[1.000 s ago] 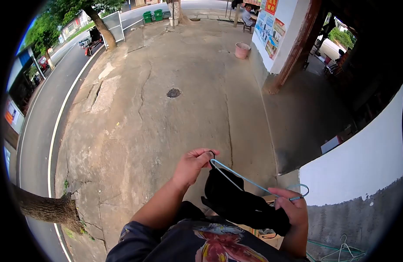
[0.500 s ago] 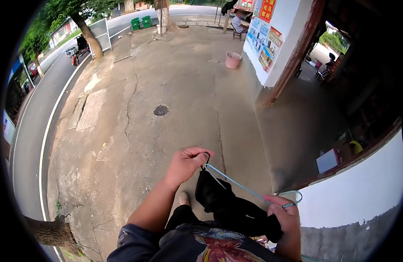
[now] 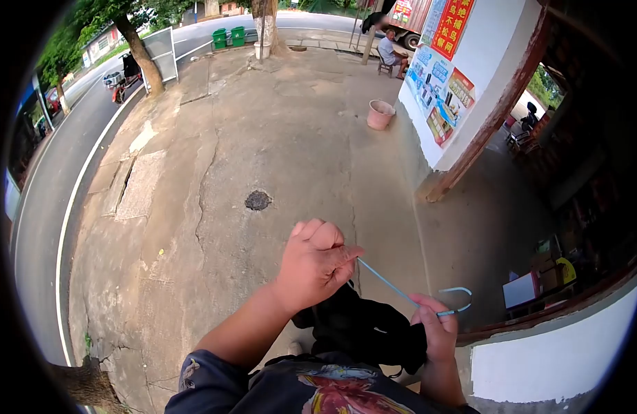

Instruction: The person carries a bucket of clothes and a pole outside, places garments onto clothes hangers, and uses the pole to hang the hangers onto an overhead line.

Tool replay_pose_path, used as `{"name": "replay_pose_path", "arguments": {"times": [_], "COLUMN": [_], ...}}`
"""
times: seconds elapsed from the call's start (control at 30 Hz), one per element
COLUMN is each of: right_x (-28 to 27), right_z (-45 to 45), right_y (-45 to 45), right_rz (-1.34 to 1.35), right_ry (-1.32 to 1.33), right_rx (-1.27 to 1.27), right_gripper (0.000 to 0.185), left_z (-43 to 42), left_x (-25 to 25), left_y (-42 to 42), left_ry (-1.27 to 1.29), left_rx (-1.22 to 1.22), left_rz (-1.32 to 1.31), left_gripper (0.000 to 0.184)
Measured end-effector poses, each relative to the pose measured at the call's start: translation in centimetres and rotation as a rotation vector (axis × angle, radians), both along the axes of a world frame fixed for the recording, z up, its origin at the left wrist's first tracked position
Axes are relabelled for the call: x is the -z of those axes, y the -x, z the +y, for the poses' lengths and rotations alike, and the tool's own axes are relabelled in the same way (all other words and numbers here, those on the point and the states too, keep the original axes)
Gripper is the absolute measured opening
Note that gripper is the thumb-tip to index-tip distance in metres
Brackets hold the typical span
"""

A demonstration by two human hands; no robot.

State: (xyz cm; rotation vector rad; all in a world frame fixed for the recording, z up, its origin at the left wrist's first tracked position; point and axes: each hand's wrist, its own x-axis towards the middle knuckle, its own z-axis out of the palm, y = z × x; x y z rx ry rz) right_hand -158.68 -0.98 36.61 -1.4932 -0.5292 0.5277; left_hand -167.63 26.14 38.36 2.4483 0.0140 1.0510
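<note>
Below me, concrete paving, dusty brown and cracked lengthwise. Ahead of me, a dark, rough, roundish patch. Small yellow speck to its left. Farther out, pink bucket, standing upright. Beyond it, low stool, person seated. Far left, two green bins, side by side.

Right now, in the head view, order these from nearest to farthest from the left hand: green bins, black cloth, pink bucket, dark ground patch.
From the left hand:
1. Black cloth, just below it.
2. Dark ground patch, ahead, slightly left.
3. Pink bucket, farther ahead, right.
4. Green bins, far off, left, by the road.
</note>
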Motion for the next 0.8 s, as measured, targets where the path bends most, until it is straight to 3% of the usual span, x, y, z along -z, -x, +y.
{"name": "replay_pose_path", "arguments": {"times": [0.1, 0.17, 0.3, 0.43, 0.53, 0.73, 0.8], "right_x": [1.0, 1.6, 2.4, 1.3, -0.4, -2.2, -2.1], "right_z": [3.2, 5.5, 10.4, 16.4, 20.3, 26.6, 28.9], "right_y": [-3.7, -6.9, -14.4, -22.4, -28.4, -36.9, -38.7], "right_rz": [0.020, 0.045, 0.129, 0.190, 0.112, 0.073, -0.118], "right_ry": [-0.059, -0.121, -0.231, -0.266, -0.169, -0.129, -0.098], "right_rx": [-0.033, -0.097, -0.156, -0.277, -0.365, -0.541, -0.523], "right_gripper": [0.030, 0.030, 0.029, 0.028, 0.028, 0.027, 0.023], "left_z": [3.0, 6.0, 10.7, 16.0, 18.6, 20.7, 22.0], "left_x": [-0.1, -0.9, -3.5, -5.2, -6.3, -7.0, -6.8], "left_y": [-2.9, -5.3, -9.0, -14.2, -18.4, -26.3, -29.0], "left_ry": [0.008, -0.070, -0.142, -0.153, -0.228, -0.248, -0.284], "left_rx": [-0.018, 0.054, 0.089, 0.138, 0.109, 0.127, 0.148], "left_rz": [0.008, -0.125, 0.094, 0.181, 0.329, 0.495, 0.540], "left_gripper": [0.023, 0.023, 0.041, 0.042, 0.031, 0.038, 0.040]}}
